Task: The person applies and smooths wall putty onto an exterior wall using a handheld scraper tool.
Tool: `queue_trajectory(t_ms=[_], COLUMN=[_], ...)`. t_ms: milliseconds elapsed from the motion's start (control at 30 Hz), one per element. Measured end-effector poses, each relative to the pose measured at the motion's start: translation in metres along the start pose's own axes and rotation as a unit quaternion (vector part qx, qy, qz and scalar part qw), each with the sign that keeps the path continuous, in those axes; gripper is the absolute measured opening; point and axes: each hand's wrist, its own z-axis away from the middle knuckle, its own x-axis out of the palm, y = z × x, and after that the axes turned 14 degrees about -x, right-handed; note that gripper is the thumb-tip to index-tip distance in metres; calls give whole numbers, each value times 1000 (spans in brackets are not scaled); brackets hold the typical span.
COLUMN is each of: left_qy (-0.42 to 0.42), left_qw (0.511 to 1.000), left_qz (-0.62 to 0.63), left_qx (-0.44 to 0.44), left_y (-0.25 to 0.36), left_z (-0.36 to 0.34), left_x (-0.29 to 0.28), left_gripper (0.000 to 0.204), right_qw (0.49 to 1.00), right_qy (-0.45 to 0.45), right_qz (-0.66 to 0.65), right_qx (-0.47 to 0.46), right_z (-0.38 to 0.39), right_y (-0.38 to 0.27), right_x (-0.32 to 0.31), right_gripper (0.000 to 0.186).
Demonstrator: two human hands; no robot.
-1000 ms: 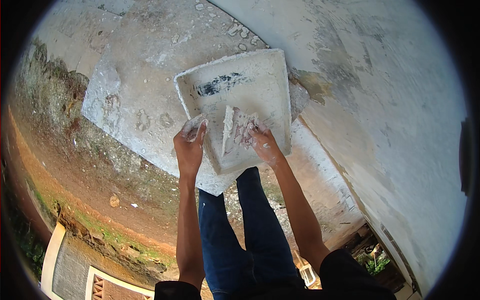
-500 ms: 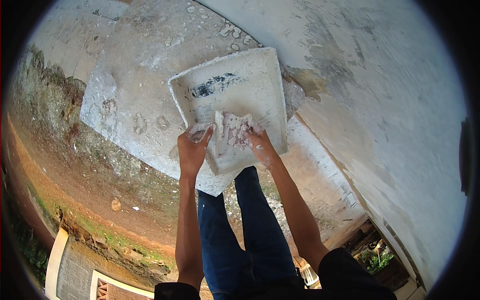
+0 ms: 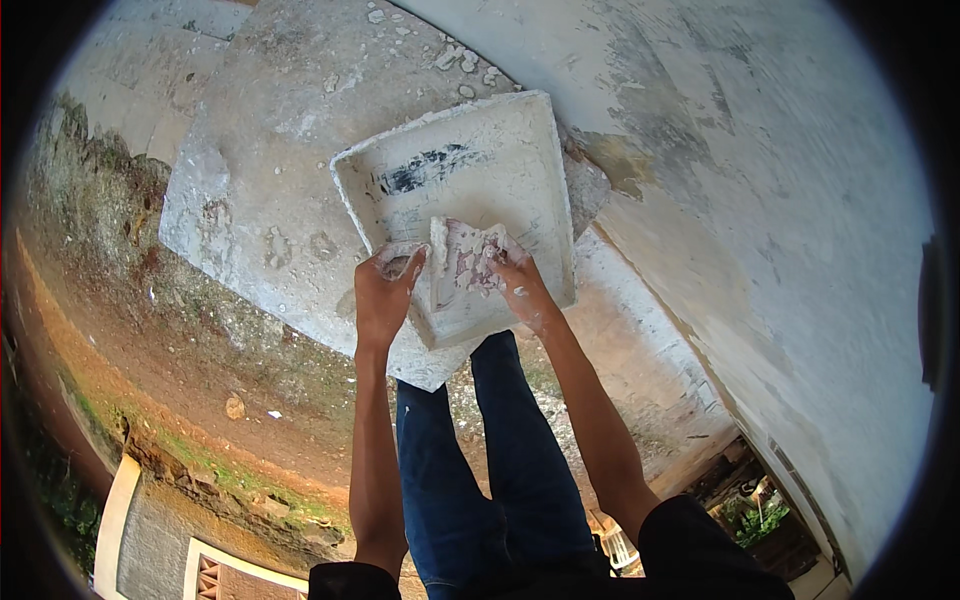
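A shallow, square white tray [image 3: 500, 150] coated with dried plaster lies tilted in front of me, with a dark smear on its floor. My left hand [image 3: 388, 290] is closed around the tray's left rim, thumb and forefinger whitened with paste. In my right hand [image 3: 525, 285] is a flat, roughly square scraper [image 3: 466, 258], its pinkish face caked with wet white plaster. A thick ridge of plaster runs along its left edge. The scraper is over the tray near its front left wall. My right fingertips are partly hidden by plaster and the scraper.
Under the tray lies a large, plaster-spattered grey board [image 3: 270, 170]. A pale, patchily plastered wall [image 3: 790, 220] rises on the right. Earth and moss [image 3: 180, 330] stretch along the left, with a small stone [image 3: 235, 407]. My legs in blue jeans [image 3: 490, 480] stand close below the tray.
The tray and scraper have shifted very slightly up and left in the view. Both hands keep the same grip.
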Motion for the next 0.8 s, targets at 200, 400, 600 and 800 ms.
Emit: queue_trajectory(t_ms=[200,400,600,800], left_qy=[10,3,4,63], left_qw=[999,999,1000,993], left_qz=[7,-17,-25,57], left_qx=[34,30,8,76], left_y=[-6,-2,-5,-29], left_z=[-3,-1,6,2], left_x=[4,2,7,0], left_gripper=[22,20,19,20], right_qw=[1000,1000,999,977], right_qy=[-1,14,18,50], right_qz=[19,-4,24,168], right_qx=[10,-21,13,-119], right_z=[-1,1,3,-2], right_y=[-4,2,-6,-19], right_x=[-5,-5,-7,2], right_gripper=[53,51,51,47])
